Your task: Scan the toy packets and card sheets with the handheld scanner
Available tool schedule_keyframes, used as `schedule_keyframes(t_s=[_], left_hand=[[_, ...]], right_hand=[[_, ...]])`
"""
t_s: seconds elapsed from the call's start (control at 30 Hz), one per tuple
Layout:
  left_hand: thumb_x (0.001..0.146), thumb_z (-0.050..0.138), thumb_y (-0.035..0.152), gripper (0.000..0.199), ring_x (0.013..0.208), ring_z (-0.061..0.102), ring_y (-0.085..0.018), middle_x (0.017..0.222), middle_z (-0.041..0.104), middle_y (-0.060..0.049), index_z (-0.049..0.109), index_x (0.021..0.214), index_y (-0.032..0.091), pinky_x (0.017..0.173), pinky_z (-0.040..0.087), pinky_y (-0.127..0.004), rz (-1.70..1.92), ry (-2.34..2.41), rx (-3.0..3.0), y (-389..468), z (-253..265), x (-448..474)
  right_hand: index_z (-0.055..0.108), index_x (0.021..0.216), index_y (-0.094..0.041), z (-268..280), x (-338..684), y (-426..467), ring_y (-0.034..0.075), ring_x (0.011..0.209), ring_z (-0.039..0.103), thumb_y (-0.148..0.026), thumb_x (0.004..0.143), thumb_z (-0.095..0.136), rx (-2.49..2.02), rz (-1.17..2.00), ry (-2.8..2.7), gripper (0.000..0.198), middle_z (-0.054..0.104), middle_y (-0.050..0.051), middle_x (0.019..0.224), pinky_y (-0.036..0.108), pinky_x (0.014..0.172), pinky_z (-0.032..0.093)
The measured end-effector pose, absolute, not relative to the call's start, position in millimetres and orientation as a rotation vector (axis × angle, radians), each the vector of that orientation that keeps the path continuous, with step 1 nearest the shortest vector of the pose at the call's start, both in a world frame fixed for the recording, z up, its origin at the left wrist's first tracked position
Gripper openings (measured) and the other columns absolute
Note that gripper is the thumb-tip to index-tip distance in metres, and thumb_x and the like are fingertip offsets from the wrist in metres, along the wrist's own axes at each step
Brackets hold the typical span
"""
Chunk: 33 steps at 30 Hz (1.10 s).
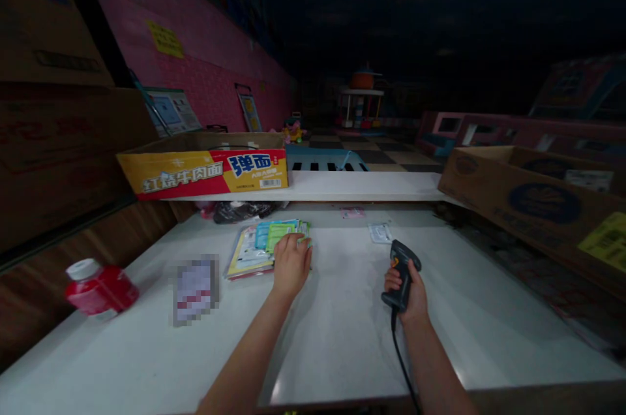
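Observation:
A black handheld barcode scanner point(403, 275) is gripped in my right hand point(415, 291), its head tilted up and its cord running down to the counter's near edge. My left hand point(292, 263) lies over the right side of a pile of flat packages, fingers bent and close together on a green packet point(280, 235). The fingertips are partly hidden. Beside the green packet is a blue packet point(263, 234), and both lie on a larger clear-wrapped package point(240, 257). Beyond the scanner, a small white packet point(379, 233) rests flat on the white counter point(342, 350).
At left, a red bottle with a white cap point(102, 290) lies tilted near a blurred-out card point(195, 290). A raised white shelf point(362, 185) crosses the back, with a yellow-red noodle carton point(210, 167) on it. Another cardboard box point(528, 190) stands right; stacked cartons point(63, 141) rise left.

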<state>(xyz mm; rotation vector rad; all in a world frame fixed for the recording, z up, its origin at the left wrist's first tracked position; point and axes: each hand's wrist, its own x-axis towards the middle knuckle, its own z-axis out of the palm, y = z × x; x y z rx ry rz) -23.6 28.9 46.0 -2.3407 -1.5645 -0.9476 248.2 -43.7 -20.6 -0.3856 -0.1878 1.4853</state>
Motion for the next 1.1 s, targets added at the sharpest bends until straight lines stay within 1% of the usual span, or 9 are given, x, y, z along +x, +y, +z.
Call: schedule_keyframes(t_s=[0.3,0.43,0.57,0.73,0.83,0.9,0.97,1.03,1.1], left_hand=[[0.08,0.053,0.013,0.031,0.109,0.052,-0.023,0.107,0.063,-0.009,0.068,0.105,0.022,0.096,0.041,-0.038,-0.831,-1.384,-2.949,62,4,96],[0.08,0.053,0.016,0.033,0.109,0.051,-0.024,0.108,0.062,-0.012,0.067,0.11,0.019,0.098,0.039,-0.036,-0.759,-1.423,-2.985,81,-3,147],[0.082,0.055,0.024,0.04,0.114,0.048,-0.025,0.12,0.057,-0.012,0.061,0.122,0.024,0.099,0.037,-0.034,-0.739,-1.544,-2.943,91,0,178],[0.085,0.055,0.036,0.032,0.113,0.05,-0.027,0.114,0.059,-0.011,0.066,0.114,0.027,0.095,0.038,-0.035,-0.657,-1.639,-2.881,98,-1,170],[0.088,0.05,0.038,0.028,0.104,0.055,-0.025,0.103,0.064,-0.012,0.072,0.096,0.024,0.093,0.039,-0.034,-0.63,-1.512,-2.911,99,-1,144],[0.09,0.046,0.041,0.035,0.097,0.059,-0.023,0.092,0.066,-0.011,0.072,0.081,0.021,0.089,0.04,-0.032,-0.542,-1.463,-2.931,96,0,123],[0.087,0.049,0.047,0.037,0.091,0.06,-0.023,0.084,0.066,-0.011,0.069,0.072,0.02,0.085,0.041,-0.031,-0.453,-1.498,-2.906,89,2,105],[0.08,0.058,0.052,0.035,0.092,0.06,-0.024,0.086,0.066,-0.011,0.068,0.076,0.019,0.082,0.042,-0.032,-0.464,-1.626,-2.805,79,4,94],[0.074,0.064,0.055,0.041,0.096,0.058,-0.027,0.095,0.065,-0.012,0.066,0.088,0.017,0.082,0.042,-0.033,-0.566,-1.805,-2.639,70,4,93]], right_hand=[[0.055,0.085,-0.021,-22,256,-43,0.007,0.046,0.044,-0.04,0.07,0.075,-0.273,1.356,-0.139,0.032,0.043,-0.007,0.061,0.018,0.038,0.042],[0.055,0.086,-0.021,-23,257,-39,0.006,0.046,0.043,-0.039,0.069,0.076,-0.232,1.337,-0.112,0.033,0.042,-0.008,0.061,0.016,0.04,0.041],[0.055,0.086,-0.021,-24,257,-37,0.006,0.046,0.043,-0.041,0.069,0.076,-0.25,1.33,-0.127,0.035,0.041,-0.008,0.06,0.016,0.04,0.041],[0.055,0.087,-0.021,-23,257,-36,0.007,0.046,0.043,-0.042,0.07,0.074,-0.255,1.335,-0.122,0.033,0.041,-0.007,0.061,0.016,0.04,0.04],[0.055,0.087,-0.021,-23,257,-38,0.007,0.047,0.043,-0.04,0.071,0.074,-0.231,1.352,-0.083,0.032,0.042,-0.007,0.061,0.016,0.04,0.041],[0.055,0.088,-0.02,-22,256,-38,0.006,0.047,0.044,-0.039,0.071,0.074,-0.221,1.356,-0.066,0.031,0.043,-0.007,0.061,0.016,0.04,0.041],[0.055,0.087,-0.02,-22,255,-39,0.006,0.047,0.044,-0.039,0.071,0.074,-0.235,1.349,-0.075,0.031,0.044,-0.007,0.061,0.015,0.04,0.041],[0.055,0.087,-0.02,-21,254,-40,0.006,0.047,0.044,-0.039,0.071,0.074,-0.252,1.344,-0.09,0.032,0.044,-0.007,0.061,0.015,0.041,0.04],[0.054,0.087,-0.02,-21,253,-41,0.005,0.047,0.044,-0.039,0.07,0.074,-0.263,1.342,-0.103,0.032,0.044,-0.008,0.061,0.014,0.041,0.04]])
